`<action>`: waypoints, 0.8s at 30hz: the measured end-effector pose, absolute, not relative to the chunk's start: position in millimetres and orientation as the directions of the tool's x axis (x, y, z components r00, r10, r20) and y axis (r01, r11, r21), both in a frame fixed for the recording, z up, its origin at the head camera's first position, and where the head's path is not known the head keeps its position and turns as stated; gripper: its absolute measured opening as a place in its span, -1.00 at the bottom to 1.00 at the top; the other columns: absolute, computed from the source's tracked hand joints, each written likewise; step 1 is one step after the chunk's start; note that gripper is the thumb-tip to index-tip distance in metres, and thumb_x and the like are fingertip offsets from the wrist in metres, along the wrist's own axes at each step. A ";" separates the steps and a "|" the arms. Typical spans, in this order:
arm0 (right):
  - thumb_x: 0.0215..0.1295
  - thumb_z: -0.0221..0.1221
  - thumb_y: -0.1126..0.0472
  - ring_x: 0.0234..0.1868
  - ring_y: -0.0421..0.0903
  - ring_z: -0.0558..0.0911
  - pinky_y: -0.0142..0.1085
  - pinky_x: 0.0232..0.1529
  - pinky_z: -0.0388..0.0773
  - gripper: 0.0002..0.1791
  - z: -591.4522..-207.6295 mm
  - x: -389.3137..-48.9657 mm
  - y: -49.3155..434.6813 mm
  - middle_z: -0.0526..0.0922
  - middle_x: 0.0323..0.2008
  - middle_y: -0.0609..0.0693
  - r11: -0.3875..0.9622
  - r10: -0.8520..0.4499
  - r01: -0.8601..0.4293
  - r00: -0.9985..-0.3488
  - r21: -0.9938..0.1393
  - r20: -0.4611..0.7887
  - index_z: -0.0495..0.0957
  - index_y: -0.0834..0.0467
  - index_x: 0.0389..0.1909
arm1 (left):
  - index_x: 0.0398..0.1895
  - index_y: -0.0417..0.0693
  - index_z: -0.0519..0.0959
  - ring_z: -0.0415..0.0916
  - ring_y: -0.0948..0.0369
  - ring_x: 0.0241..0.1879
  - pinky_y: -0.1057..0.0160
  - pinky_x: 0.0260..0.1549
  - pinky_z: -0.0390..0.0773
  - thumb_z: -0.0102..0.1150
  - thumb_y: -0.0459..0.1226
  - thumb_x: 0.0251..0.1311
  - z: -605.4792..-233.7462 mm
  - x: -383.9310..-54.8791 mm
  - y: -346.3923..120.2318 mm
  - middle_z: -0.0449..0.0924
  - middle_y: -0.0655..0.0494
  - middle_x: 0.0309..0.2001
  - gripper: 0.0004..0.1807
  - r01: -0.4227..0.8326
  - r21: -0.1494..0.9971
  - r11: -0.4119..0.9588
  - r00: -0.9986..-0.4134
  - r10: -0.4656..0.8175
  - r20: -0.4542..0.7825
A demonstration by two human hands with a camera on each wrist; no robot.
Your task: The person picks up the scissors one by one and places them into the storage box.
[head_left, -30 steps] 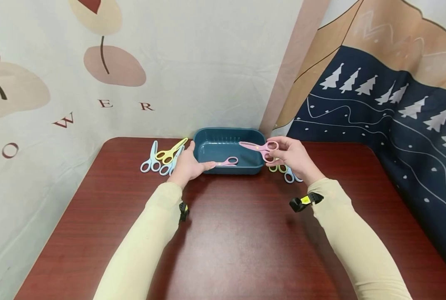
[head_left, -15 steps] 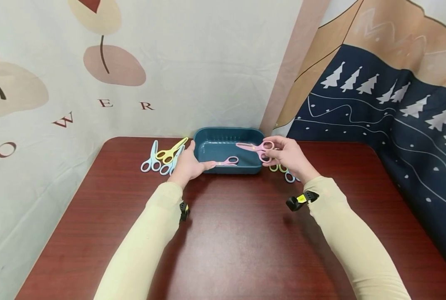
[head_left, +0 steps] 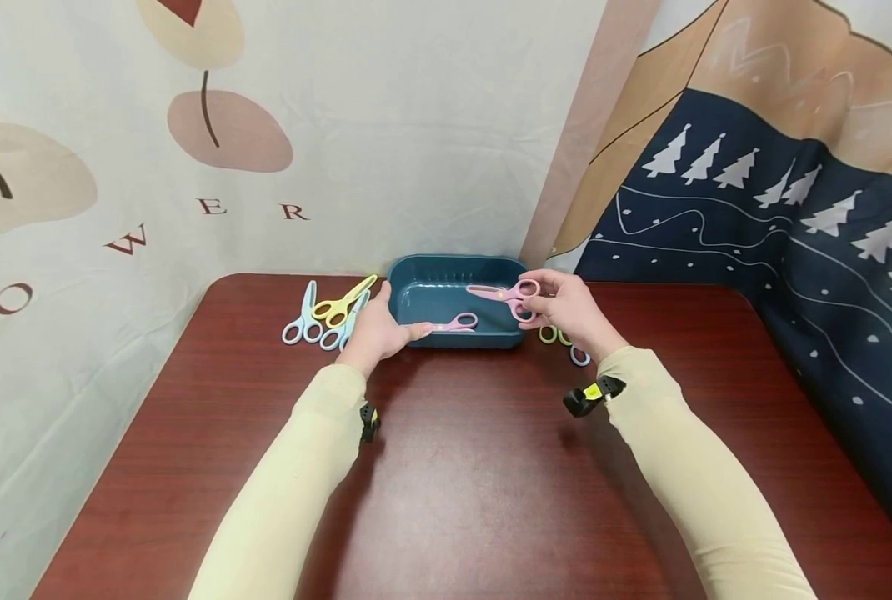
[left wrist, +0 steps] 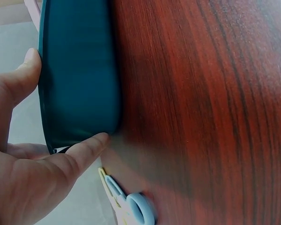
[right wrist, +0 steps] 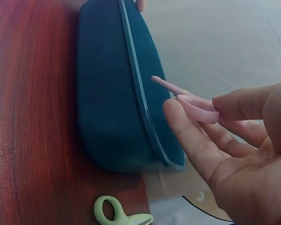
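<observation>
My left hand (head_left: 374, 335) holds the near left corner of a dark teal plastic bin (head_left: 472, 341). Its thumb lies on the front rim and its fingers reach along the end wall. Over the right part of the bin, my right hand (head_left: 569, 310) pinches pink scissors (head_left: 500, 294) by their handle loops, blades pointing left. In the right wrist view, these pink scissors (right wrist: 196, 108) sit between thumb and fingers, above the bin's rim. Another pair of pink scissors (head_left: 450, 327) lies inside the bin near the front wall, its left end hidden by the left thumb.
Left of the bin lie light blue scissors (head_left: 309, 302), yellow scissors (head_left: 355, 291) and a second light blue pair (head_left: 355, 308), partly behind the left hand. Right of it, green scissors (right wrist: 123, 217) and blue scissors (head_left: 573, 357) show partly beneath the right hand. A cloth backdrop stands behind the table (head_left: 446, 467).
My right hand has moved slightly left with the pink scissors, farther over the bin. My left hand and the bin have stayed in place.
</observation>
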State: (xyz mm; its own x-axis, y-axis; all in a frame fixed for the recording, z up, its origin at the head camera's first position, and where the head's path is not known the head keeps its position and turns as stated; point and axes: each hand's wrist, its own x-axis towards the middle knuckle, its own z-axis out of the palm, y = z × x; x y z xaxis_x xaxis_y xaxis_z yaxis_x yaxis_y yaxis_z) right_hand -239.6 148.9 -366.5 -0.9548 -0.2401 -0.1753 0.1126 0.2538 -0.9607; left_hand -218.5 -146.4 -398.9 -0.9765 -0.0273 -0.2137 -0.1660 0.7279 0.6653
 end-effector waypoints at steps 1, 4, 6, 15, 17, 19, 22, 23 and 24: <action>0.46 0.15 0.47 -0.09 0.01 0.67 -0.08 -0.09 0.74 -0.51 -366.4 -240.3 148.3 0.52 0.19 0.31 0.257 -0.242 0.113 -0.954 -0.960 -0.177 0.43 0.31 0.38 | 0.68 -0.20 -0.22 -0.02 -0.15 0.60 -0.11 0.51 0.17 0.42 0.06 0.24 -398.9 -218.6 -146.4 -0.05 -0.22 0.64 0.24 -0.166 0.665 0.728 -0.977 -0.027 -0.214; 0.46 0.14 0.48 -0.06 0.05 0.67 -0.04 -0.06 0.72 -0.52 -365.9 -242.4 146.7 0.52 0.21 0.32 0.262 -0.249 0.114 -0.951 -0.958 -0.182 0.43 0.31 0.37 | 0.68 -0.19 -0.23 -0.02 -0.15 0.60 -0.11 0.51 0.17 0.42 0.07 0.24 -398.9 -218.8 -146.5 -0.05 -0.22 0.64 0.24 -0.166 0.662 0.731 -0.976 -0.027 -0.215; 0.47 0.13 0.49 -0.05 0.07 0.68 0.00 -0.03 0.71 -0.52 -365.8 -243.2 145.2 0.52 0.21 0.34 0.263 -0.254 0.114 -0.950 -0.958 -0.183 0.42 0.33 0.38 | 0.68 -0.19 -0.23 -0.02 -0.15 0.60 -0.11 0.51 0.17 0.42 0.07 0.24 -398.9 -219.1 -146.4 -0.05 -0.22 0.64 0.25 -0.167 0.661 0.732 -0.976 -0.027 -0.216; 0.46 0.12 0.50 -0.10 0.03 0.69 -0.14 -0.14 0.75 -0.50 -369.1 -245.8 138.9 0.54 0.17 0.35 0.279 -0.253 0.115 -0.949 -0.953 -0.188 0.38 0.38 0.40 | 0.68 -0.18 -0.25 -0.04 -0.15 0.61 -0.12 0.52 0.16 0.41 0.07 0.25 -398.2 -219.6 -145.6 -0.06 -0.22 0.65 0.25 -0.175 0.662 0.729 -0.974 -0.027 -0.227; 0.47 0.12 0.50 -0.11 0.03 0.70 -0.13 -0.13 0.75 -0.49 -369.8 -246.0 137.9 0.54 0.17 0.36 0.288 -0.259 0.108 -0.948 -0.952 -0.186 0.38 0.39 0.40 | 0.68 -0.18 -0.25 -0.04 -0.15 0.61 -0.12 0.52 0.16 0.41 0.06 0.25 -398.1 -219.9 -145.6 -0.06 -0.22 0.65 0.25 -0.172 0.662 0.729 -0.974 -0.026 -0.225; 0.47 0.13 0.49 -0.11 0.03 0.70 -0.12 -0.12 0.74 -0.49 -370.4 -246.2 136.9 0.55 0.17 0.35 0.299 -0.262 0.103 -0.947 -0.949 -0.186 0.39 0.38 0.40 | 0.68 -0.18 -0.26 -0.04 -0.15 0.61 -0.12 0.52 0.16 0.41 0.07 0.25 -398.1 -220.1 -145.6 -0.06 -0.22 0.65 0.25 -0.173 0.662 0.730 -0.974 -0.026 -0.226; 0.46 0.14 0.49 -0.09 0.06 0.70 -0.14 -0.14 0.75 -0.50 -371.8 -246.5 135.1 0.56 0.15 0.34 0.307 -0.260 0.109 -0.946 -0.945 -0.193 0.41 0.37 0.40 | 0.68 -0.18 -0.25 -0.04 -0.15 0.61 -0.12 0.52 0.16 0.41 0.07 0.25 -398.0 -219.9 -145.6 -0.06 -0.22 0.65 0.25 -0.175 0.663 0.728 -0.974 -0.027 -0.227; 0.46 0.14 0.50 -0.09 0.07 0.70 -0.15 -0.15 0.75 -0.50 -372.3 -246.6 134.3 0.56 0.15 0.34 0.308 -0.258 0.109 -0.947 -0.945 -0.193 0.41 0.37 0.39 | 0.68 -0.18 -0.25 -0.04 -0.15 0.61 -0.12 0.52 0.16 0.41 0.06 0.25 -397.9 -219.5 -145.7 -0.06 -0.22 0.65 0.24 -0.176 0.664 0.727 -0.973 -0.028 -0.228; 0.45 0.14 0.50 -0.08 0.09 0.70 -0.17 -0.17 0.75 -0.50 -372.6 -246.7 133.4 0.56 0.15 0.34 0.310 -0.259 0.109 -0.946 -0.945 -0.194 0.41 0.37 0.39 | 0.68 -0.18 -0.24 -0.04 -0.15 0.61 -0.12 0.52 0.16 0.41 0.06 0.25 -397.6 -219.2 -145.7 -0.06 -0.22 0.65 0.24 -0.178 0.666 0.725 -0.973 -0.029 -0.227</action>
